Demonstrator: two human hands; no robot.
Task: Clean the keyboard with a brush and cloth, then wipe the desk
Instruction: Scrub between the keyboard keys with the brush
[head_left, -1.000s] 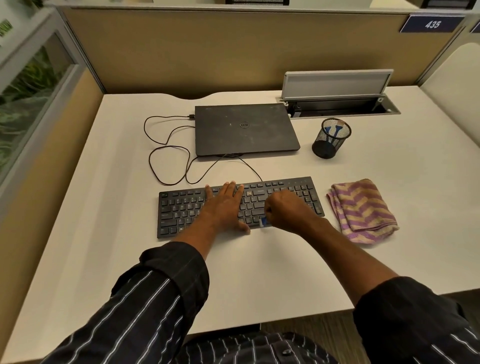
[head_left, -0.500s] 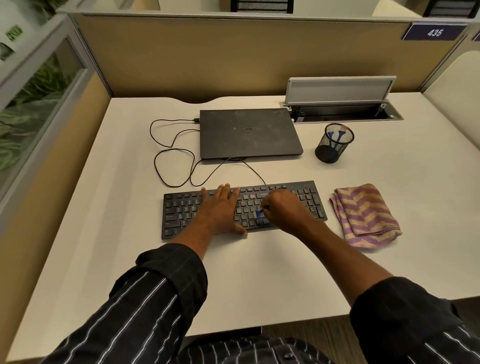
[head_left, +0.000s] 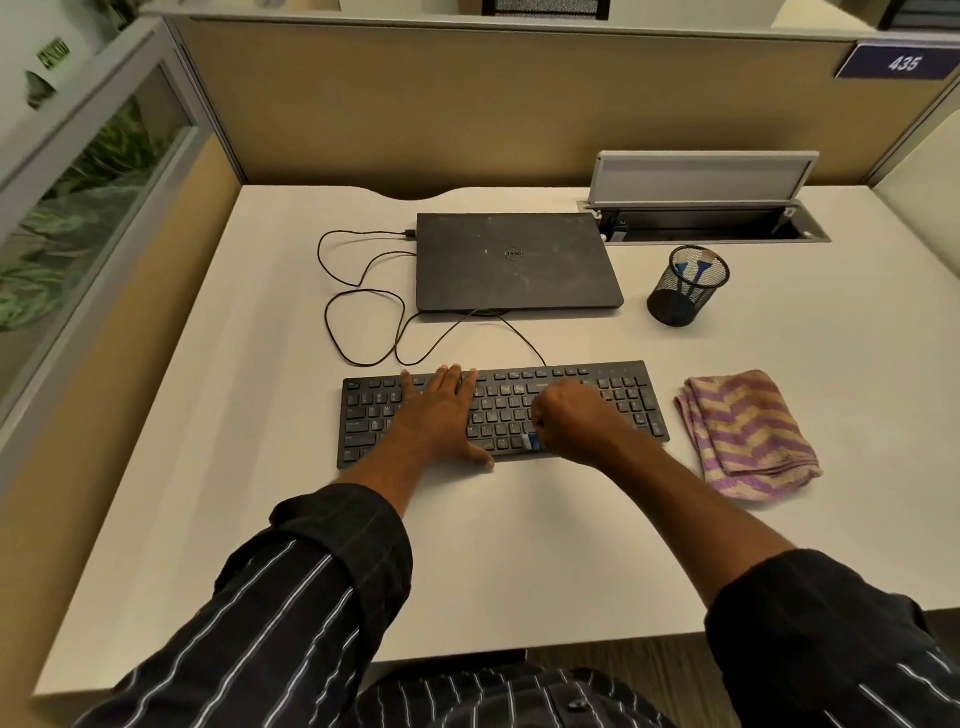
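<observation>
Your right hand (head_left: 576, 422) is curled tight around the brush (head_left: 531, 441). Only a small blue and pale tip shows below the knuckles, touching the lower key rows near the middle of the keyboard (head_left: 631, 397). Your left hand (head_left: 441, 415) lies flat with straight fingers on the left-centre keys, holding nothing and pinning the board to the desk (head_left: 519, 545). That palm hides a patch of keys, so I judge the likeliest miss is leaving them unbrushed unless you shift it. With so short a tip showing, a hard stroke could catch a keycap edge and lever it up. If you lift the steadying hand mid-stroke, the board may skid and tug the cable (head_left: 363, 312) that loops back to the closed laptop (head_left: 514, 260). The folded striped cloth (head_left: 748, 431) waits just right of the keyboard, not touching it, and sweeping debris rightward would soil it before you need it. The mesh cup (head_left: 685, 288) stands well behind.
</observation>
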